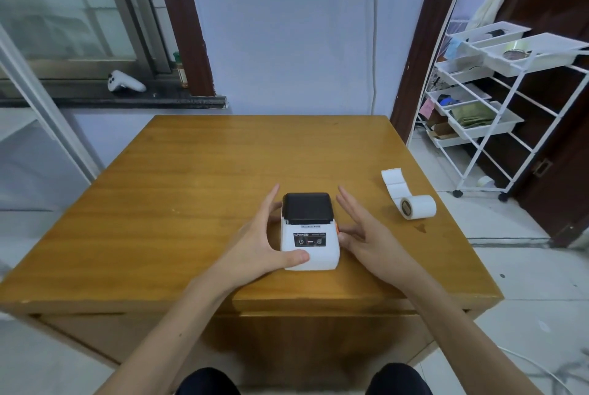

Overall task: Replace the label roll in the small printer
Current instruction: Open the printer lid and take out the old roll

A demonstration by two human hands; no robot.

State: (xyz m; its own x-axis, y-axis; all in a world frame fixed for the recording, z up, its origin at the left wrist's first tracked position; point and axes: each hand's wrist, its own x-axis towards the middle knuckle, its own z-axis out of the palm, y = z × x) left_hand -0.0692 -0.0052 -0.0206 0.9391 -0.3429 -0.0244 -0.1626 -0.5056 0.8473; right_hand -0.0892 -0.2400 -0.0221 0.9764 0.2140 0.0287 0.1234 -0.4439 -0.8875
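Right now we're at the very start of the job, by the look of it. Nearest us, the left hand (259, 240) cups the left side of the small printer (308, 230), thumb pressed on its front lower corner and fingers spread along the flank, bracing it rather than clamping. The right hand (366, 232) is open, palm facing the printer's right side, with fingertips reaching toward the orange tab (337, 229) on that flank; whether they actually touch it I can't tell.

The printer sits toward the near edge of the worktop (191, 177), roughly mid-width. It's a white, rounded body with a black lid (307, 208) on the far half, and that lid is down, closed. A small control panel with a power button faces up on the white part.

Farther back and toward the right edge lies the label roll (419, 207), on its side, white, with a short tail of blank labels (395, 181) unwound toward the far right corner. It's well apart from the printer, untouched.

So my read: nothing is swapped yet. Opening the lid, clearing the compartment, seating the roll and closing up all remain.
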